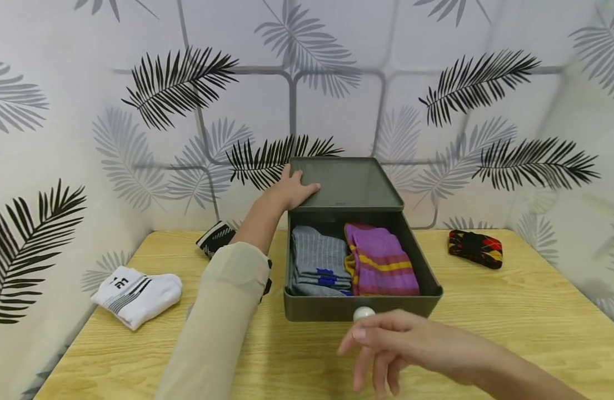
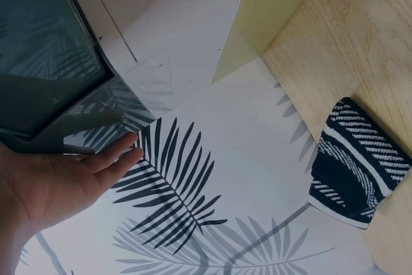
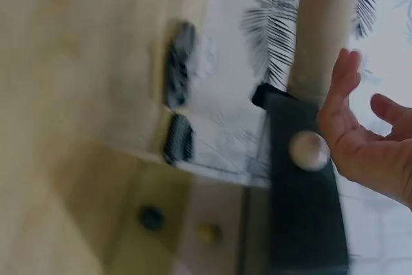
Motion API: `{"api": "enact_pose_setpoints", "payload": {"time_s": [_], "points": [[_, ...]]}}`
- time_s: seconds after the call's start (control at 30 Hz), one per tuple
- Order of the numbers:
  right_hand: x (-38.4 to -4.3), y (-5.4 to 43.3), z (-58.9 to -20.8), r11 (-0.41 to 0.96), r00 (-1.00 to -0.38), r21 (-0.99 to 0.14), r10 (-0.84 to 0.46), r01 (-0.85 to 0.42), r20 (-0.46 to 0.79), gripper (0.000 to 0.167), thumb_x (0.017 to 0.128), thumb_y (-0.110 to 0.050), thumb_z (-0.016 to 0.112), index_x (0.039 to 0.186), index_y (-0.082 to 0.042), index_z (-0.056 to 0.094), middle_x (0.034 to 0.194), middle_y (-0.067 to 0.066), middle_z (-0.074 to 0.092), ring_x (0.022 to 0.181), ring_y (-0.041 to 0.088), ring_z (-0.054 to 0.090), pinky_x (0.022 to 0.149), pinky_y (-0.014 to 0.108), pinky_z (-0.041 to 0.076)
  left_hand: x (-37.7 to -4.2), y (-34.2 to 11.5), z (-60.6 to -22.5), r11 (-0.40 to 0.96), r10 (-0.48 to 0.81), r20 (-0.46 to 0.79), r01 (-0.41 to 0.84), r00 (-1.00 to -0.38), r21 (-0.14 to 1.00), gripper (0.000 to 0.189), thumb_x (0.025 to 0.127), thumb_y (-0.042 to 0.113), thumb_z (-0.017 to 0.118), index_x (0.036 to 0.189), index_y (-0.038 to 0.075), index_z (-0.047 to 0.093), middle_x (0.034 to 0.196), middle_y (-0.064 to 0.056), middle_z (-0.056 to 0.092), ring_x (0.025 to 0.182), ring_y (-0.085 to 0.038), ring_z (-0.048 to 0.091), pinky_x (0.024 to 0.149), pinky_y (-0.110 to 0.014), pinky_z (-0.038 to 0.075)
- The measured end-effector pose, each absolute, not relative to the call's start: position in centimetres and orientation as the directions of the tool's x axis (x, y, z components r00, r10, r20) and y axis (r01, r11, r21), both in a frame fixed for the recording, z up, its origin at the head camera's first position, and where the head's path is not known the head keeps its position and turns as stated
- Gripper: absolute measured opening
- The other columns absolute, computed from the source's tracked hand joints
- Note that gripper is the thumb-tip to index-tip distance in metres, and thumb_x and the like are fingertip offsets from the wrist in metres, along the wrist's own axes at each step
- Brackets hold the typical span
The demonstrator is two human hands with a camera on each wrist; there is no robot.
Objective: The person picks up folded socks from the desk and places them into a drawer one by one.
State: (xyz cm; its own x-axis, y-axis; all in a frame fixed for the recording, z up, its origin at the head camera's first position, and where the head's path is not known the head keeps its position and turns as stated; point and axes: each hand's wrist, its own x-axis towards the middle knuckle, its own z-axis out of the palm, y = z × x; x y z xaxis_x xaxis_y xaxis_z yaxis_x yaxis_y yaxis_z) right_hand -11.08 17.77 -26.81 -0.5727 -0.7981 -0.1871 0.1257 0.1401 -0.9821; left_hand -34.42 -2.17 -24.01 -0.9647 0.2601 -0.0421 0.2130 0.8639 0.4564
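A dark grey box (image 1: 347,180) stands at the middle of the table, its drawer (image 1: 327,307) pulled out towards me. Folded grey ribbed socks (image 1: 319,255) with blue marks lie in the drawer's left half; purple socks (image 1: 384,258) with yellow bands fill the right. My left hand (image 1: 289,191) rests on the left edge of the box top, fingers spread. Just below the drawer's round white knob (image 1: 363,313) hovers my right hand (image 1: 402,339), fingers loosely bent. The right wrist view shows the knob (image 3: 309,151) beside that hand's palm, not gripped.
Left on the wooden table (image 1: 487,322) lies a white folded sock (image 1: 136,294). A black-and-white sock (image 1: 216,239) sits partly behind my left arm. To the right of the box is a black, red and yellow argyle sock (image 1: 475,249). A leaf-patterned wall covering (image 1: 337,111) stands behind.
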Motion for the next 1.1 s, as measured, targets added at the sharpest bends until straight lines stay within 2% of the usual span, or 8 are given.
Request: {"api": "enact_pose_setpoints", "payload": {"time_s": [0.07,0.13,0.27,0.37,0.5,0.8,1.1], "points": [[-11.0,17.6,-28.2,0.111,-0.486,-0.934,-0.829,0.341,-0.276,0.044,0.102,-0.033,0.029,0.117,0.001,0.053,0.097,0.008,0.066,0.074,0.01,0.061,0.066,0.023,0.049,-34.4,-2.3,-24.0,0.864,0.261,-0.045,0.212,-0.964,0.457,0.07,0.095,0.054,0.032,0.149,0.014,0.013,0.152,-0.008,-0.01,0.135,-0.034,0.016,0.102,-0.05,0.024],[-11.2,17.5,-29.3,0.094,-0.435,-0.868,-0.836,0.488,-0.335,0.052,0.101,-0.042,0.024,0.119,-0.003,0.052,0.102,0.005,0.065,0.079,0.009,0.062,0.072,0.024,0.049,-34.3,-2.3,-24.0,0.862,0.262,-0.043,0.213,-0.964,0.46,0.07,0.095,0.054,0.033,0.149,0.014,0.013,0.152,-0.008,-0.01,0.135,-0.034,0.016,0.102,-0.049,0.024],[-11.9,17.5,-30.6,-0.01,-0.419,-0.781,-0.848,0.625,-0.325,0.061,0.098,-0.052,0.017,0.118,-0.007,0.053,0.112,0.007,0.062,0.094,0.015,0.062,0.083,0.027,0.047,-34.3,-2.1,-23.9,0.861,0.261,-0.045,0.211,-0.964,0.463,0.07,0.095,0.054,0.033,0.149,0.014,0.013,0.152,-0.008,-0.01,0.135,-0.033,0.015,0.102,-0.05,0.024],[-12.4,17.5,-31.0,-0.075,-0.434,-0.76,-0.855,0.645,-0.284,0.06,0.098,-0.051,0.017,0.115,-0.008,0.055,0.115,0.007,0.061,0.101,0.019,0.06,0.086,0.03,0.046,-34.2,-2.2,-23.9,0.861,0.257,-0.047,0.206,-0.965,0.466,0.07,0.095,0.053,0.033,0.149,0.014,0.013,0.152,-0.008,-0.01,0.135,-0.033,0.015,0.102,-0.05,0.024],[-12.7,17.4,-31.1,-0.092,-0.447,-0.762,-0.852,0.641,-0.274,0.057,0.098,-0.05,0.019,0.113,-0.01,0.056,0.118,0.008,0.059,0.104,0.02,0.058,0.086,0.031,0.046,-34.2,-2.2,-23.9,0.861,0.253,-0.05,0.201,-0.966,0.467,0.07,0.095,0.053,0.033,0.149,0.014,0.013,0.152,-0.008,-0.009,0.135,-0.033,0.014,0.103,-0.05,0.023],[-13.4,17.1,-29.8,-0.103,-0.476,-0.807,-0.847,0.582,-0.235,0.059,0.098,-0.05,0.018,0.11,-0.01,0.06,0.124,0.011,0.055,0.098,0.019,0.061,0.075,0.027,0.05,-34.1,-2.2,-23.8,0.864,0.249,-0.05,0.198,-0.967,0.463,0.069,0.095,0.053,0.033,0.149,0.014,0.014,0.152,-0.008,-0.009,0.135,-0.034,0.016,0.102,-0.05,0.024],[-15.2,17.2,-29.4,-0.097,-0.5,-0.823,-0.832,0.56,-0.242,0.059,0.098,-0.049,0.02,0.112,-0.009,0.061,0.126,0.011,0.054,0.098,0.018,0.061,0.075,0.026,0.051,-34.1,-2.3,-23.7,0.863,0.25,-0.052,0.198,-0.967,0.465,0.069,0.095,0.053,0.033,0.149,0.014,0.013,0.152,-0.008,-0.01,0.135,-0.034,0.016,0.102,-0.05,0.024]]}}
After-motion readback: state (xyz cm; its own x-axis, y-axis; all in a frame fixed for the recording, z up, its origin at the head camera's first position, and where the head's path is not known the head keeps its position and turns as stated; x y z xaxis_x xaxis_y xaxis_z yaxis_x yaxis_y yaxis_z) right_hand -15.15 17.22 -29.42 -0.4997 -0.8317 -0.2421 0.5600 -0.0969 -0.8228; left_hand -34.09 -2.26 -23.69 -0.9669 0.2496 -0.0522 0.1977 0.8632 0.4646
